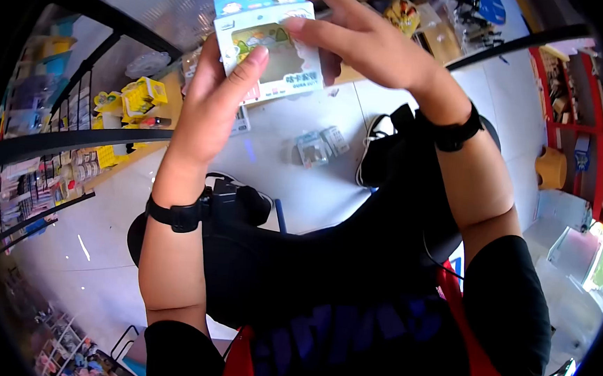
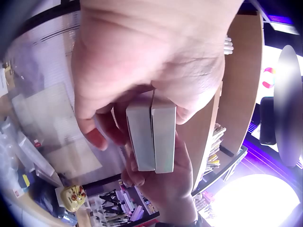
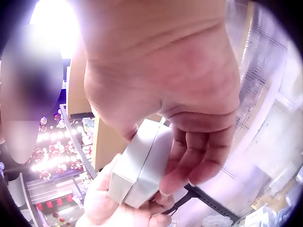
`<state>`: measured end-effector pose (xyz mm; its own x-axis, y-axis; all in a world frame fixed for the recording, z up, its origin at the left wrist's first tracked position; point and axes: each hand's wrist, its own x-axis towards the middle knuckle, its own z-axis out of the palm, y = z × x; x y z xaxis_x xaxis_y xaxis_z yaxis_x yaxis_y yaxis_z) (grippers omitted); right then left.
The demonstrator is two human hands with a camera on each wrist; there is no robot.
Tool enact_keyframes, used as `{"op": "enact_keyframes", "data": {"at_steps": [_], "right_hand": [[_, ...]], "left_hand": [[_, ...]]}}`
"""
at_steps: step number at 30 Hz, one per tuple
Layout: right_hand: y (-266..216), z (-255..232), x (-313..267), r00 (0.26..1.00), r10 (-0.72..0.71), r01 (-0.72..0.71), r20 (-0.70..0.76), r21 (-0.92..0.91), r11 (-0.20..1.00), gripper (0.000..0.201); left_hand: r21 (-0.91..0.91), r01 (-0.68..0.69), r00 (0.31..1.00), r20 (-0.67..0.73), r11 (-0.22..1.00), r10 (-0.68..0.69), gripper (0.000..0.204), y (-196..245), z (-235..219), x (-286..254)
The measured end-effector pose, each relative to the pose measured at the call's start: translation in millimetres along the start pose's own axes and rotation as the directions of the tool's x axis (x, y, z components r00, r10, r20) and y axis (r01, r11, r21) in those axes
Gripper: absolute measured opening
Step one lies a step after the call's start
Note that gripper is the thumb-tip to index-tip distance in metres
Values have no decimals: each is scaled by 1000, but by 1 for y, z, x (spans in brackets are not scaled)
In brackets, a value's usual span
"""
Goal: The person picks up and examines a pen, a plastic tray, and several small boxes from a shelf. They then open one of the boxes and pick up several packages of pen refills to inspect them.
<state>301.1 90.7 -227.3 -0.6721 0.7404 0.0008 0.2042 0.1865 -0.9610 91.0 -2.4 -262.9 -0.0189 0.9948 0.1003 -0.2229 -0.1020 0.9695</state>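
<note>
Shop floor behind: wrist views reveal two boxes (image 2: 152, 137).

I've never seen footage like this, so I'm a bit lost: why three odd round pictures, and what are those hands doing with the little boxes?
There is no machine here: a person wears three cameras. The head view looks down on both arms; the other two sit on the wrists, close under each palm. The left hand and right hand together hold two slim boxes, side by side, seen edge-on from the wrists. Below, on the pale floor, lie a few more small packs. Shop shelves stand around.
</note>
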Motion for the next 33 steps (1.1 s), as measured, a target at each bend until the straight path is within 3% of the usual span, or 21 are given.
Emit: {"op": "enact_keyframes", "data": {"at_steps": [3, 4, 5, 6, 7, 8, 9, 10, 11, 12, 14, 17, 18, 19, 20, 21, 24, 28, 33], "right_hand": [[14, -22, -3, 995, 68, -66, 73, -31, 997, 83], [21, -28, -4, 995, 46, -37, 83, -100, 994, 88], [26, -35, -5, 995, 23, -6, 97, -170, 985, 93], [22, -47, -6, 980, 178, -136, 90, -352, 926, 104], [30, -55, -5, 975, 216, -174, 50, -434, 884, 87], [32, -65, -6, 966, 259, -202, 21, -570, 797, 86], [31, -74, -8, 956, 292, -223, -18, -690, 689, 86], [30, -85, -14, 962, 273, -186, 23, -679, 711, 105], [30, -92, -16, 962, 272, -191, 17, -668, 719, 105], [30, -97, -17, 945, 326, -221, 24, -687, 692, 103], [40, -105, -16, 924, 380, -238, 39, -719, 653, 93], [47, -116, -22, 953, 302, -185, 10, -772, 609, 82], [50, -117, -28, 981, 193, -151, -26, -732, 664, 64], [45, -120, -31, 980, 196, -161, -37, -726, 669, 64], [36, -126, -31, 958, 286, -192, 9, -721, 666, 58], [32, -129, -32, 926, 374, -223, 56, -717, 661, 52], [40, -130, -38, 954, 301, -202, 8, -725, 658, 42], [12, -137, -55, 935, 354, -262, -8, -688, 677, 33], [12, -139, -56, 927, 375, -301, -32, -660, 689, 30]], "left_hand": [[-76, 204, 979, 29, 976, -202, 49, -9, 8, 4], [-71, 220, 975, 37, 973, -217, 49, -13, 10, 6], [-7, 316, 948, 45, 949, -315, 51, -18, 12, 8], [58, 407, 911, 45, 912, -409, 52, -23, 14, 10], [65, 418, 906, 48, 906, -421, 52, -32, 16, 12], [115, 488, 866, 62, 866, -496, 54, -47, 17, 12], [168, 548, 822, 73, 819, -565, 56, -64, 16, 13], [188, 618, 766, 78, 764, -639, 63, -87, 13, 13], [206, 686, 705, 53, 698, -707, 65, -107, 17, 12], [257, 765, 601, 47, 591, -798, 67, -137, 9, 14], [380, 825, 439, 37, 419, -898, 65, -177, 5, 16], [445, 843, 370, -75, 301, -926, 70, -247, -8, 7], [455, 840, 367, -75, 295, -927, 70, -267, -9, 0], [381, 879, 359, -133, 287, -924, 74, -284, -11, -10], [306, 910, 347, -190, 280, -919, 78, -297, -13, -19], [270, 927, 318, -206, 259, -925, 78, -304, -10, -28], [238, 954, 243, -253, 183, -937, 77, -317, -1, -52], [137, 974, 210, -244, 181, -947, 75, -335, 0, -69], [46, 980, 200, -252, 195, -947, 77, -362, -2, -83]]}}
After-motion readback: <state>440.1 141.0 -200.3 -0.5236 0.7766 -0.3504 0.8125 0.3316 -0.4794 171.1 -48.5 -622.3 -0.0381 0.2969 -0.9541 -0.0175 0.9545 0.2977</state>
